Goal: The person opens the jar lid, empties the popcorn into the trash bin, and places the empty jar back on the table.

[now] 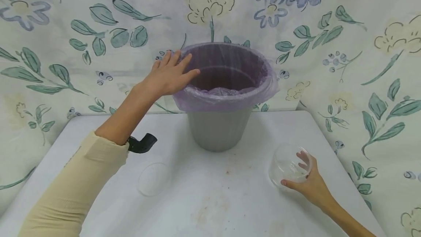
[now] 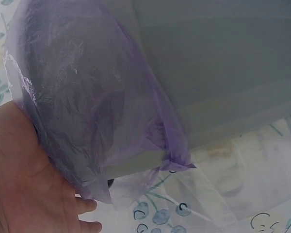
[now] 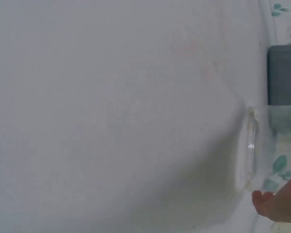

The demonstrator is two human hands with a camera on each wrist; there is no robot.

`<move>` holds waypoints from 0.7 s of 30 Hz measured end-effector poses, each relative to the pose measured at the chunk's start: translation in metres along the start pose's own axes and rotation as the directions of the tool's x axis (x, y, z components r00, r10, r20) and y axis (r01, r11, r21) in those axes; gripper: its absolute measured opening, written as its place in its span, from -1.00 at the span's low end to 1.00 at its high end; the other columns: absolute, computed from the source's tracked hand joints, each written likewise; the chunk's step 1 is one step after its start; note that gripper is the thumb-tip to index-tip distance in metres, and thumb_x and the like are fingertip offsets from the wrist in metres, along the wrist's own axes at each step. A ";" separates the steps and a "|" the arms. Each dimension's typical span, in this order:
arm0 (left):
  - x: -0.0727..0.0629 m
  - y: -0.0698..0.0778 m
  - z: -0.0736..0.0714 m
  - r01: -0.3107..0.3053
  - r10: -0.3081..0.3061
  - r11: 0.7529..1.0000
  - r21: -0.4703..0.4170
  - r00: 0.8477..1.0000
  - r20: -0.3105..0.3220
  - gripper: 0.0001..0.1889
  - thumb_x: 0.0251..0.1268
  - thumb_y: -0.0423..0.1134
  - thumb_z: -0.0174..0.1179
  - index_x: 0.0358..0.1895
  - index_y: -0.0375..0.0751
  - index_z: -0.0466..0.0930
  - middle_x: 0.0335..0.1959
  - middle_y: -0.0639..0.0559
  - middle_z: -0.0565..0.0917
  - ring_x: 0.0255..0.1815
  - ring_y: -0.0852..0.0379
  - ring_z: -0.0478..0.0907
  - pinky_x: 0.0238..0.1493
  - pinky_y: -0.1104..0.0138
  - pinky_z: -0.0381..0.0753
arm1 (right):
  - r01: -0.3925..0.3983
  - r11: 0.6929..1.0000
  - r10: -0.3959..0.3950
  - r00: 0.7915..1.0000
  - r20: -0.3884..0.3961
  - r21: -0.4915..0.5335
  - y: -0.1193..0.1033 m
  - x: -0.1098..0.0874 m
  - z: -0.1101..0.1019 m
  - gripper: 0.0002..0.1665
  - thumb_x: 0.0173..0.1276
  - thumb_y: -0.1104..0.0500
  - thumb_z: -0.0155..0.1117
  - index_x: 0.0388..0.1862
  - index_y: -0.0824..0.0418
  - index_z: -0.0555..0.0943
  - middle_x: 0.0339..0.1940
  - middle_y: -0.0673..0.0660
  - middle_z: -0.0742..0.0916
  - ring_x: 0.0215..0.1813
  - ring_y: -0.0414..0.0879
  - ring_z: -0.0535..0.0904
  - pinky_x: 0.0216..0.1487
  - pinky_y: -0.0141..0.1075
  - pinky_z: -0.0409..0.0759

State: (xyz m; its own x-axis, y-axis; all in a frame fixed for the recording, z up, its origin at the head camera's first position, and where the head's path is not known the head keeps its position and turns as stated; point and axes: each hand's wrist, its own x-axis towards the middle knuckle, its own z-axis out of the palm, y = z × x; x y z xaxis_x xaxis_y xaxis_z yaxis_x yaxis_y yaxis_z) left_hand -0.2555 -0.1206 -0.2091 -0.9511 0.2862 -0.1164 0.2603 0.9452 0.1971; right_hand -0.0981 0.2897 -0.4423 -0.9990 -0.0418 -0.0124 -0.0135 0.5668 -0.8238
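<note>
In the head view a grey trash bin [image 1: 218, 131] stands upright, lined with a translucent purple trash bag [image 1: 227, 103] folded over its rim. My left hand [image 1: 172, 75] rests at the left side of the bagged rim, fingers spread and straight. The left wrist view shows that hand [image 2: 34, 174] against the bag's outer fold [image 2: 102, 97]. To the right of the bin, my right hand [image 1: 310, 185] holds a clear round plastic container [image 1: 286, 173] by its side. Only part of the container [image 3: 251, 145] and hand [image 3: 281, 201] appear in the right wrist view.
A clear round lid [image 1: 154, 179] lies on the white table [image 1: 184, 207], left of centre. Small brown specks and stains mark the tabletop in front of the bin. Behind hangs a flower-patterned cloth [image 1: 138, 6]. A black strap end [image 1: 143, 143] sticks out at the left wrist.
</note>
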 end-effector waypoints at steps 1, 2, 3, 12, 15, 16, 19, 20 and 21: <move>0.000 0.000 0.000 -0.002 0.002 1.000 -0.003 1.000 -0.001 -0.20 0.55 0.30 -0.44 0.62 -0.07 -0.38 0.59 -0.26 -0.45 0.55 -0.24 -0.60 0.44 -0.21 -0.47 | -0.005 1.000 0.005 1.000 -0.001 0.018 0.003 -0.001 0.000 0.39 0.10 0.10 0.62 0.58 0.28 -0.21 0.54 0.42 0.16 0.46 0.43 0.14 0.30 0.37 0.20; 0.001 0.000 0.000 -0.006 0.006 1.000 -0.005 1.000 -0.002 -0.20 0.55 0.30 -0.45 0.62 -0.07 -0.38 0.59 -0.27 -0.45 0.55 -0.24 -0.59 0.44 -0.21 -0.47 | -0.009 0.999 0.009 1.000 -0.003 0.040 0.006 -0.003 -0.001 0.39 0.11 0.13 0.61 0.58 0.29 -0.22 0.54 0.42 0.15 0.46 0.44 0.12 0.30 0.37 0.20; 0.001 0.001 0.001 -0.010 0.010 1.000 -0.011 1.000 -0.002 -0.20 0.55 0.31 -0.45 0.63 -0.07 -0.37 0.59 -0.27 -0.45 0.55 -0.24 -0.59 0.44 -0.21 -0.47 | -0.016 0.998 0.016 1.000 -0.007 0.060 0.008 -0.004 -0.002 0.38 0.12 0.16 0.60 0.58 0.29 -0.23 0.54 0.42 0.14 0.46 0.45 0.11 0.30 0.38 0.19; -0.002 -0.001 0.002 -0.024 0.022 0.996 -0.080 0.999 -0.029 -0.20 0.53 0.34 -0.47 0.63 0.02 -0.39 0.61 -0.21 -0.43 0.56 -0.22 -0.59 0.43 -0.23 -0.47 | -0.097 0.987 0.095 0.995 0.020 0.131 0.023 -0.007 -0.006 0.51 0.14 0.22 0.57 0.59 0.14 -0.47 0.58 0.41 0.07 0.49 0.47 0.03 0.33 0.34 0.17; -0.004 -0.004 0.003 -0.033 0.025 0.994 -0.107 0.997 -0.077 -0.20 0.51 0.36 -0.49 0.63 0.04 -0.39 0.62 -0.19 -0.39 0.57 -0.26 -0.54 0.42 -0.26 -0.46 | -0.119 0.988 0.115 0.992 0.043 0.102 0.025 -0.007 -0.005 0.57 0.11 0.18 0.59 0.58 0.10 -0.53 0.59 0.41 0.04 0.49 0.47 0.03 0.34 0.31 0.19; -0.005 -0.005 0.003 -0.038 0.026 0.992 -0.121 0.995 -0.100 -0.20 0.50 0.37 -0.50 0.63 0.05 -0.38 0.62 -0.19 -0.37 0.57 -0.27 -0.52 0.42 -0.27 -0.45 | -0.120 0.989 0.116 0.992 0.051 0.089 0.026 -0.006 -0.005 0.59 0.10 0.18 0.60 0.58 0.11 -0.55 0.58 0.42 0.04 0.49 0.48 0.03 0.33 0.32 0.19; -0.008 -0.008 0.004 -0.070 0.036 0.983 -0.171 0.981 -0.193 -0.18 0.50 0.37 -0.45 0.64 0.03 -0.31 0.62 -0.22 -0.27 0.58 -0.32 -0.40 0.41 -0.31 -0.37 | -0.105 0.992 0.100 0.993 0.067 0.070 0.026 -0.007 -0.008 0.62 0.10 0.19 0.60 0.56 0.11 -0.60 0.58 0.46 -0.01 0.47 0.51 0.03 0.33 0.33 0.17; -0.009 -0.009 0.004 -0.088 0.045 0.979 -0.186 0.973 -0.226 -0.18 0.50 0.36 -0.41 0.64 0.01 -0.29 0.62 -0.23 -0.21 0.58 -0.32 -0.34 0.41 -0.32 -0.32 | -0.091 0.994 0.086 0.994 0.065 0.066 0.025 -0.008 -0.011 0.62 0.10 0.21 0.59 0.56 0.11 -0.60 0.58 0.47 -0.04 0.47 0.53 0.03 0.32 0.34 0.17; -0.010 -0.010 0.004 -0.106 0.052 0.974 -0.199 0.965 -0.258 -0.18 0.51 0.34 -0.36 0.64 -0.01 -0.25 0.62 -0.24 -0.16 0.58 -0.32 -0.28 0.42 -0.31 -0.27 | -0.070 0.995 0.066 0.996 0.061 0.072 0.024 -0.008 -0.014 0.61 0.11 0.23 0.58 0.57 0.10 -0.60 0.58 0.48 -0.07 0.46 0.55 0.00 0.32 0.36 0.15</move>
